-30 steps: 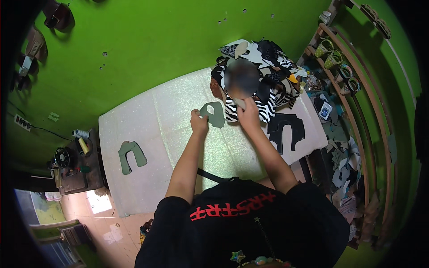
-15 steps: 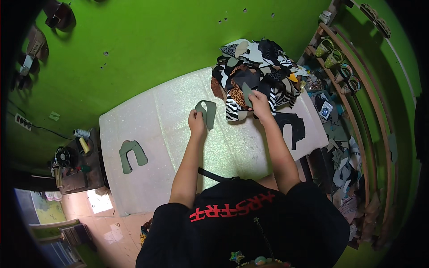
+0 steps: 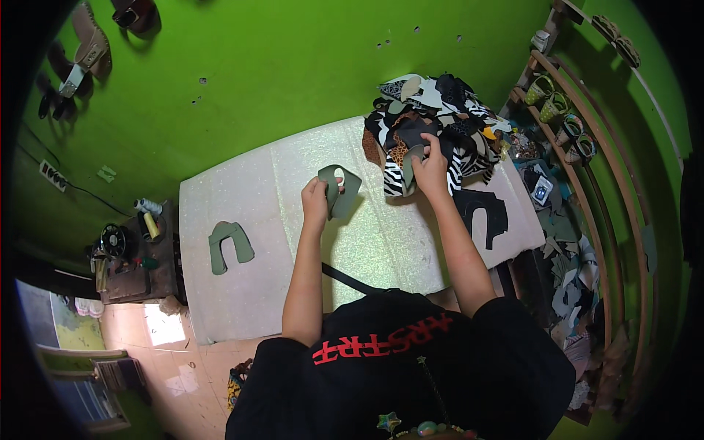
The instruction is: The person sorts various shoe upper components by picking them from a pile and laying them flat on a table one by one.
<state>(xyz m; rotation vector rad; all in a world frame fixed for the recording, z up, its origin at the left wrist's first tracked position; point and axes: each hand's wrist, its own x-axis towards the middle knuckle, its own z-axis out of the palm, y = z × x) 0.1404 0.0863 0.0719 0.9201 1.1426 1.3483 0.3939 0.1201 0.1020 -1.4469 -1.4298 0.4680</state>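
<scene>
Olive-green cut piece, flat, with a rounded hole (image 3: 350,192), located just left of the near edge of a tall heap of black, white, zebra-striped and leopard-spotted scraps (image 3: 444,114). Gripped along its left side by a bare left hand (image 3: 314,199), thumb and fingers closed to a pinch, with a fingertip visible at the hole. Held up, slightly bent, above a pale, glittery, sheet-covered table (image 3: 282,187).

Over the near side of the heap: bare right hand (image 3: 431,172), partly open, index finger extended. Noted between its thumb and fingers: small, smooth, grey-green scrap (image 3: 412,163), tilted. Unable to confirm contact of that scrap with the heap.

Well left of the heap, flat on the table: olive-green U-shaped piece (image 3: 242,246), open end toward the wearer, with an overlapped edge showing at its bend. Nearer the wearer than the right part of the heap: black U-shaped piece (image 3: 498,220), partly hidden by the right forearm. Behind the heap: bright green wall (image 3: 293,81). Far left of the heap, past the table edge: yellow spool (image 3: 152,224).
</scene>
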